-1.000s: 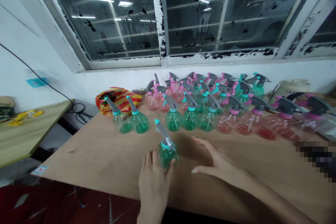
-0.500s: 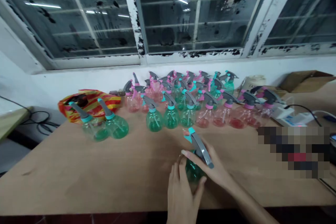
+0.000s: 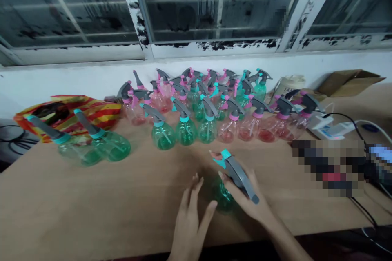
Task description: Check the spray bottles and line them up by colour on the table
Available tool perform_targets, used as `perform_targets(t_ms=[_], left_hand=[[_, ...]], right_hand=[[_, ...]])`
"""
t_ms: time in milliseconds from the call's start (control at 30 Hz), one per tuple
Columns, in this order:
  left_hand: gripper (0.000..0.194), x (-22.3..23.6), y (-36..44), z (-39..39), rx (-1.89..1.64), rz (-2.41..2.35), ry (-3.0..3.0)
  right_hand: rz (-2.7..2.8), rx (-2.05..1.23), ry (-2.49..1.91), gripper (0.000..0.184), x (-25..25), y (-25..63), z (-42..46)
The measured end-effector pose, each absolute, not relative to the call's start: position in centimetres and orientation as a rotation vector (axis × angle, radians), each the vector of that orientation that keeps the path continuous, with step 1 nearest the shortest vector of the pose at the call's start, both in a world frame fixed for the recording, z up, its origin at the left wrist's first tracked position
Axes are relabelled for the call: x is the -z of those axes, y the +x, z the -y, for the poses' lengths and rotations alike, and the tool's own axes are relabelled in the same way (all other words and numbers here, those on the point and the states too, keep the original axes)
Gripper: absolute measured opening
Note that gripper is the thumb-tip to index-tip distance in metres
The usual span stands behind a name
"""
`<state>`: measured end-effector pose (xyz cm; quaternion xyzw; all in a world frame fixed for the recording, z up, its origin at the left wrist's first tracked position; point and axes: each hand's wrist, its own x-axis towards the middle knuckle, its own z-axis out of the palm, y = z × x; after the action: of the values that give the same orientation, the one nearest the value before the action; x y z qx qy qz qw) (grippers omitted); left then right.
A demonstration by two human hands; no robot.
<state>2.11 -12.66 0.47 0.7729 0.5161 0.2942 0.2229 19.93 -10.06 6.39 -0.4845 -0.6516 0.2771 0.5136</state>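
Observation:
A green spray bottle (image 3: 225,196) with a grey and turquoise trigger head is near the front of the wooden table. My right hand (image 3: 249,197) is wrapped around its neck, below the grey lever, partly hiding the bottle. To its left, my left hand (image 3: 192,212) is apart from the bottle, fingers spread and holding nothing. Behind them, a row of green spray bottles (image 3: 186,131) and pink spray bottles (image 3: 227,132) stands on the table, with several more crowded behind. Two green spray bottles (image 3: 112,147) are at the left, their heads slanting to the left.
A red-and-yellow striped plastic bag (image 3: 104,112) lies at the back left of the table (image 3: 122,208). At the right are a white power strip (image 3: 332,129) with cables, a pixelated patch and an open cardboard box (image 3: 350,83). White wall and windows rise behind.
My left hand has come off the green bottle and moved left, its fingers opening out. My right hand still holds the bottle. The camera view has shifted.

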Motion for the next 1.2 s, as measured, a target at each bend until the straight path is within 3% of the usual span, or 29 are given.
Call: perform_targets(t_ms=[267,633,1200], left_hand=[[0.047,3.1,0.0,10.6,-0.891,-1.636,2.493],[0.047,2.8,0.8,10.3,-0.789,-1.669,2.614],[0.047,2.7,0.9,10.2,-0.751,-1.669,2.59]], right_hand=[[1.642,-0.781,-1.122,0.054,-7.2,20.4,10.2],[1.67,-0.747,-1.144,0.05,-6.0,21.0,9.6],[1.589,-0.701,-1.188,0.007,-7.0,20.6,10.0]])
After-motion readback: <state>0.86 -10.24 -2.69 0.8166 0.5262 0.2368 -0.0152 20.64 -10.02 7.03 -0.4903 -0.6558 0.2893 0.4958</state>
